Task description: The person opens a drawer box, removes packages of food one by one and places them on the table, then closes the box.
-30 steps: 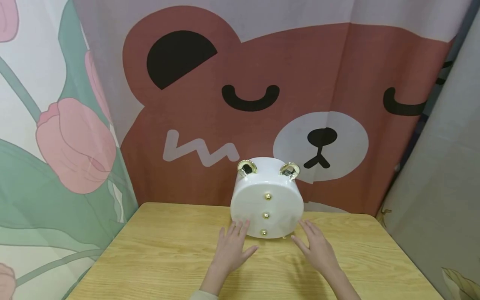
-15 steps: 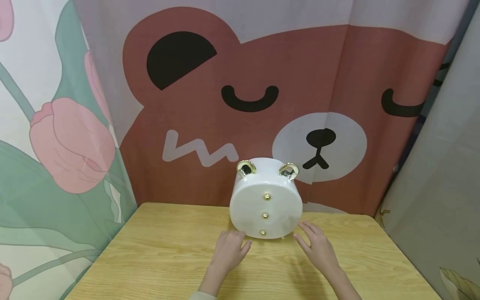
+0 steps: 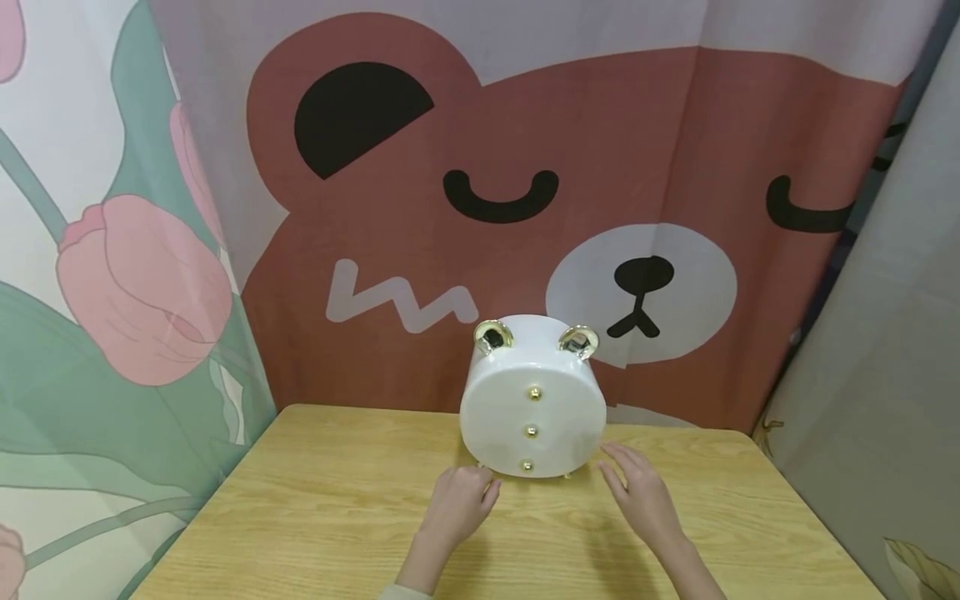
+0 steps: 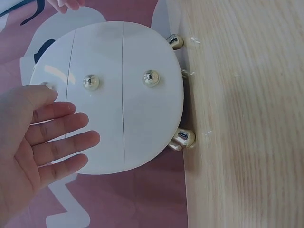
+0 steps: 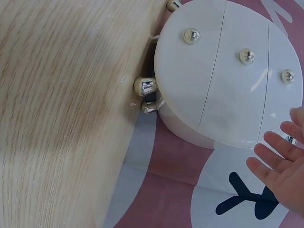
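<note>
A white rounded drawer box (image 3: 501, 417) stands on the wooden table, with gold ear-shaped rings on top and gold ball feet. Two seams divide its front into three drawers, each with a round gold knob (image 4: 151, 78). My left hand (image 3: 459, 504) is in front of the box's lower left, its fingers bent forward and holding nothing. In the left wrist view the fingers (image 4: 61, 145) are loosely curved and spread before the box's front. Off the lower right side, my right hand (image 3: 641, 496) has relaxed fingers (image 5: 275, 147) and nothing in it.
The light wooden table (image 3: 322, 492) extends to both sides and in front of the box. Behind it hangs a curtain (image 3: 360, 367) with a brown bear print. A flower-print curtain (image 3: 157, 292) is on the left, and a pale curtain (image 3: 862, 375) on the right.
My left hand's fingers, stretched out toward the box a second ago, have bent downward and drawn back a little. The right hand has shifted slightly to the right. The box stays put.
</note>
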Demonstrator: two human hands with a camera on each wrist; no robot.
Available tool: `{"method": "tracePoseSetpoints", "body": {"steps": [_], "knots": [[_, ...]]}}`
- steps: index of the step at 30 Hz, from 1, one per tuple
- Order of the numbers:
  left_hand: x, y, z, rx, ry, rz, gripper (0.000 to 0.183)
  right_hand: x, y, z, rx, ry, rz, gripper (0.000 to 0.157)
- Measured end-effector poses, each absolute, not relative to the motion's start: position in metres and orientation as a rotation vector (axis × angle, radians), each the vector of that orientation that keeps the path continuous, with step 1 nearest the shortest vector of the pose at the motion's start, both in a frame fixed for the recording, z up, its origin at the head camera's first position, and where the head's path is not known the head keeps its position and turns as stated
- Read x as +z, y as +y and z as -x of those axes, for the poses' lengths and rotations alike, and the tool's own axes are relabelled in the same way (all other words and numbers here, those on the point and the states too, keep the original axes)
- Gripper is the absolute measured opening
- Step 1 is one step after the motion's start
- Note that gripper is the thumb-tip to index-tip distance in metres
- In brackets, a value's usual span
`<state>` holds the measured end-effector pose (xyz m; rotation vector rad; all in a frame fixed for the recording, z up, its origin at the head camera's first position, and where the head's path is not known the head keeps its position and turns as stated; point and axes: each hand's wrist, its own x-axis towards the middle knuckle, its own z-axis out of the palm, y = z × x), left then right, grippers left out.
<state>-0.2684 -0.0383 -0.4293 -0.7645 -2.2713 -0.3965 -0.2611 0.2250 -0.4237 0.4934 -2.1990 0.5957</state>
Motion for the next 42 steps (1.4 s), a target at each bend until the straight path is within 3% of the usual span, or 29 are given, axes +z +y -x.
{"method": "tracePoseSetpoints", "body": {"steps": [9,21,42], "knots": [[-0.429,-0.040,0.267,-0.462,-2.275,0.796,0.037,-0.418,0.226,0.267,0.578,-2.071,-0.538,0.017],[-0.431,-0.039,0.266,-0.457,-2.259,0.805,0.039,-0.398,0.227,0.284,0.593,-2.051,-0.622,0.029],[-0.432,-0.040,0.262,-0.459,-2.319,0.838,0.040,-0.359,0.228,0.318,0.574,-1.983,-0.770,0.021]]}}
